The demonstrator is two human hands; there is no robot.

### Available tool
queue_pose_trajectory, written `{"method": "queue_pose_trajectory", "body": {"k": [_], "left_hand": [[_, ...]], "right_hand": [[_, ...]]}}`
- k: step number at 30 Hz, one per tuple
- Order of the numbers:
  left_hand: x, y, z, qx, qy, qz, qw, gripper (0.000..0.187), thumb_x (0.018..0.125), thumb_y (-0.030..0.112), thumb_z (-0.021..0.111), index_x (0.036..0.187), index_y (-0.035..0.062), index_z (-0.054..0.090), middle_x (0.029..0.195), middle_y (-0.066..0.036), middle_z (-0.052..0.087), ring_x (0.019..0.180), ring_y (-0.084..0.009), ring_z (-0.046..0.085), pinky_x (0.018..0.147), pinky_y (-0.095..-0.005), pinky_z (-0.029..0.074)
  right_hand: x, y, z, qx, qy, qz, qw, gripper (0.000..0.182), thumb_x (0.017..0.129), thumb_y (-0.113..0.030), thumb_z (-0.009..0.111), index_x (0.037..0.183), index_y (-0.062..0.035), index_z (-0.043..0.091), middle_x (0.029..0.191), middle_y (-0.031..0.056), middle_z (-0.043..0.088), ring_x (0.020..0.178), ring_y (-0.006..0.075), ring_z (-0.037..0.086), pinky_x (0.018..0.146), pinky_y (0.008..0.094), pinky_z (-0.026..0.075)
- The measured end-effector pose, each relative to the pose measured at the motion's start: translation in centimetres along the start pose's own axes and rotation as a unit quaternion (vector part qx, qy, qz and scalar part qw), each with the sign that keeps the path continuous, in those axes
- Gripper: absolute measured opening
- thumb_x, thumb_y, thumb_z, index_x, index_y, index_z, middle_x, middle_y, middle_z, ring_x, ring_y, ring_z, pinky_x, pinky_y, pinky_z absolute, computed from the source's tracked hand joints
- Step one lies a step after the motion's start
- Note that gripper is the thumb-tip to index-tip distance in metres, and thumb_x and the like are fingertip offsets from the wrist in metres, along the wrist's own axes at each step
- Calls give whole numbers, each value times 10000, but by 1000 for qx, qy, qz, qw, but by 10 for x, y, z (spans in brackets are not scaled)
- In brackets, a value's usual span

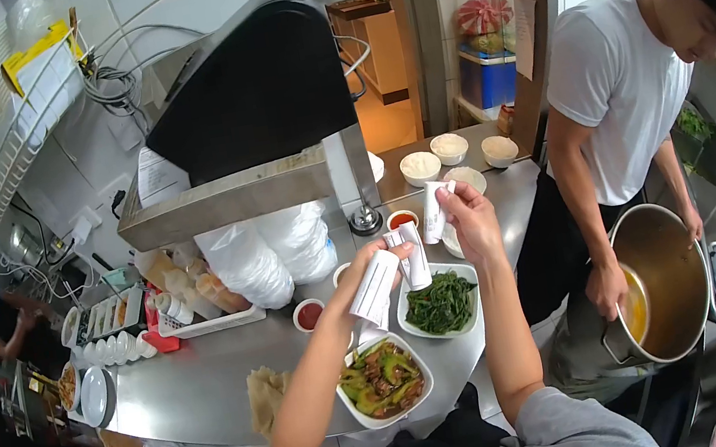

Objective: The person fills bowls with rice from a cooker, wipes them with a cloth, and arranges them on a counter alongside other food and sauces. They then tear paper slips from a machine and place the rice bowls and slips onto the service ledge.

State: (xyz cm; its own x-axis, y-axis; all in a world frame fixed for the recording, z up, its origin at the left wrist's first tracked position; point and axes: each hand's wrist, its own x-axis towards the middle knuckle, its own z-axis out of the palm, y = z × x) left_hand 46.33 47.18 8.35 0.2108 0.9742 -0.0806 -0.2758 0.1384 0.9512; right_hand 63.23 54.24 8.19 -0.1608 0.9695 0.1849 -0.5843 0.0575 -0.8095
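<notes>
My left hand (352,288) is closed on several curled white receipts (374,285) with printed lines. Between the fingers of my right hand (474,222) is another curled receipt (434,215), raised just to the right of the others. Below the hands stands a square white dish of cooked leafy greens (441,306). Nearer to me, a second white dish holds sliced green vegetables with meat (382,377). A small bowl of red sauce (308,315) sits left of my left forearm, and another red sauce bowl (401,218) is beyond the receipts.
Bowls of rice (449,148) line the pass window. A beige cloth (269,399) lies on the steel counter (186,382). Stacked bags (247,262) and a bottle basket (209,320) stand left, under a black machine (247,82). At right, a co-worker (612,80) handles a large pot (665,268).
</notes>
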Motion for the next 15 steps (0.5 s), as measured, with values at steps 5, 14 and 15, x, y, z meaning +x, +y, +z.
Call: {"method": "queue_pose_trajectory", "body": {"k": [5,14,15], "left_hand": [[-22,2,-5,-93,-63,-124,986,162,881,180,503,996,66,507,866,-108,601,303,-50,347,285,-199,264],[-26,10,-24,-50,-85,-46,994,248,823,264,595,928,57,507,616,44,455,351,-22,324,319,-184,223],[-28,9,-27,-51,-91,-53,993,248,823,264,595,928,57,507,616,44,455,351,-22,324,319,-184,223]], "right_hand": [[-54,-16,26,-148,68,-87,983,277,743,-70,686,972,22,561,831,46,604,747,87,562,640,217,470],[-77,2,14,-237,44,-186,953,258,627,140,492,822,-9,574,868,36,524,741,106,506,614,210,420],[-81,7,15,-240,52,-184,952,258,627,140,492,822,-9,574,868,36,524,741,106,506,614,210,420]]}}
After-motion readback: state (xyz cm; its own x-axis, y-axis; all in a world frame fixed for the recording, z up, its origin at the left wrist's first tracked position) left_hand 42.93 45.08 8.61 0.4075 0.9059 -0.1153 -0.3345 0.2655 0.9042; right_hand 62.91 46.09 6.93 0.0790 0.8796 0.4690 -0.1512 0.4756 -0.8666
